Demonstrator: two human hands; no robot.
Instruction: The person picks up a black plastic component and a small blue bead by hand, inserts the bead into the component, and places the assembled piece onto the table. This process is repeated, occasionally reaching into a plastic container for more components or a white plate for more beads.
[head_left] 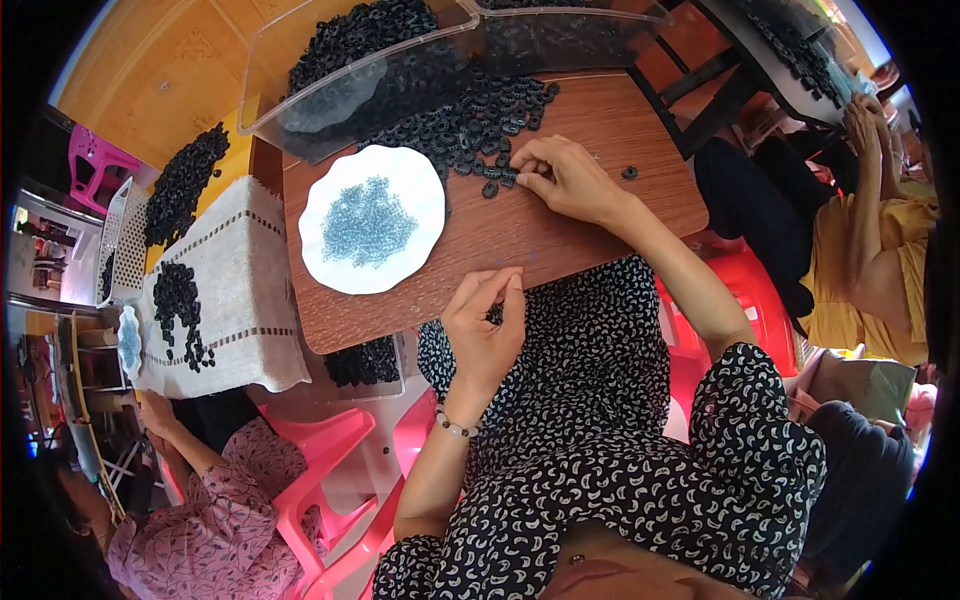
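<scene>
My right hand [572, 182] reaches to the edge of a spread of small black ring-like parts [480, 125] on the brown wooden table [600, 110]. Its thumb and forefinger close on one small black part [509, 177]. Nearer to me, above the table's front edge, my left hand [487, 322] is closed in a pinch; whatever lies between its fingertips is too small to make out. To its left stands a white scalloped plate [318, 262] bearing a heap of tiny see-through bluish pieces [368, 224]. One black part [629, 172] lies alone right of my right hand.
Clear plastic bins [360, 75] full of black parts stand along the table's far side. At left, a cloth-covered table [235, 280] holds more black parts, with a person beside it near a pink chair [325, 450]. Another person in yellow [870, 260] works at right near a red stool [745, 300].
</scene>
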